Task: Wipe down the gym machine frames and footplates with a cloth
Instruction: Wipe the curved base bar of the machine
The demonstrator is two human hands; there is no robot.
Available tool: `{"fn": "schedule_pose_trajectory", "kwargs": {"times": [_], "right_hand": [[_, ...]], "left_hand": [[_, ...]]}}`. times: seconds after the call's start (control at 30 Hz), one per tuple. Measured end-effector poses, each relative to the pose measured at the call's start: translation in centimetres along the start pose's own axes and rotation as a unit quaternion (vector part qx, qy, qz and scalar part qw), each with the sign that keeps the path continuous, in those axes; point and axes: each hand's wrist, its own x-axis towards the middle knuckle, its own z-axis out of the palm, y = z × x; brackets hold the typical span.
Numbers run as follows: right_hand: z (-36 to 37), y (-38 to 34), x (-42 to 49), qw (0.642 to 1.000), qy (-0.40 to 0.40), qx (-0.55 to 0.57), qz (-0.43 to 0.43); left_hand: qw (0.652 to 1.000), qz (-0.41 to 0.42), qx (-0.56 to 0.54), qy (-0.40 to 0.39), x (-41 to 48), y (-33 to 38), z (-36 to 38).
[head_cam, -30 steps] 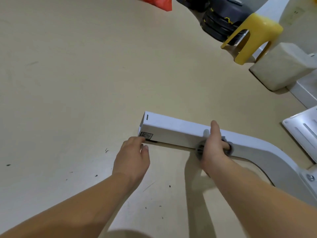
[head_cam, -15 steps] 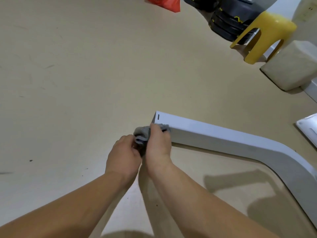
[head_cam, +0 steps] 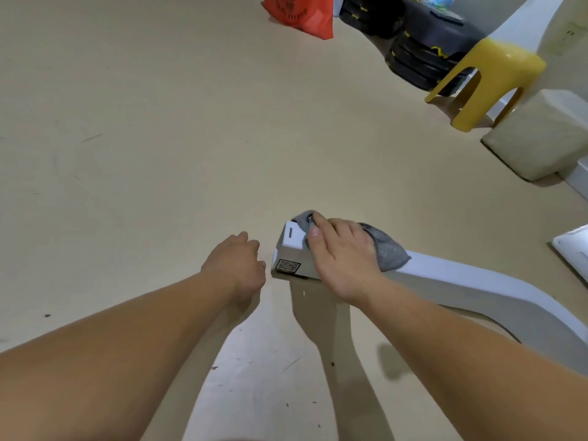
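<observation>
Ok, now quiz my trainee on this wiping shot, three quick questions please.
1. True or false: the right hand presses the grey cloth onto the end of the white frame.
2. The left hand is: A) gripping the cloth; B) beside the frame's end, holding nothing; C) resting on top of the frame.
3. What colour is the stool beyond the frame?
Key: 1 true; 2 B; 3 yellow.

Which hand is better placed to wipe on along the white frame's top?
Right. The right hand presses the grey cloth onto the white frame at its end; the left hand sits beside that end, loosely curled, holding nothing.
</observation>
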Motion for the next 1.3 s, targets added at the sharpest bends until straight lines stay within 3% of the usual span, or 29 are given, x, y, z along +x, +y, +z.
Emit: {"fn": "schedule_pose_trajectory", "kwargs": {"times": [0.17, 0.37, 0.67, 0.83, 1.0, 1.13, 1.3], "right_hand": [[0.9, -2.5, 1.9, 0.997, -0.023, -0.063, -0.027], [0.5, -4.1, 2.7, 0.997, -0.047, -0.040, -0.046], [-1.8, -4.1, 7.2, 0.975, -0.220, 0.004, 0.032], [-2.5, -3.2, 5.8, 0.976, -0.216, -0.025, 0.020], [-5.2, 0.6, 4.3, 0.954, -0.287, -0.076, 0.042], [-6.1, -0.5, 4.7, 0.937, -0.333, -0.104, 0.023], [-4.1, -5.4, 8.0, 0.939, -0.342, 0.027, -0.019]], "left_hand": [[0.984, -0.009, 0.160, -0.074, 4.1, -4.1, -1.8], [0.991, 0.021, 0.092, -0.091, 3.3, -6.9, 0.2], [0.989, 0.011, 0.043, -0.145, 3.3, -6.9, -1.4], [0.988, 0.010, 0.037, -0.149, 3.2, -6.9, -1.7], [0.988, 0.000, 0.047, -0.148, 3.0, -6.4, -2.0], [0.987, -0.003, 0.052, -0.149, 3.1, -6.4, -1.9], [0.988, -0.005, 0.043, -0.146, 3.5, -6.9, -1.4]]}}
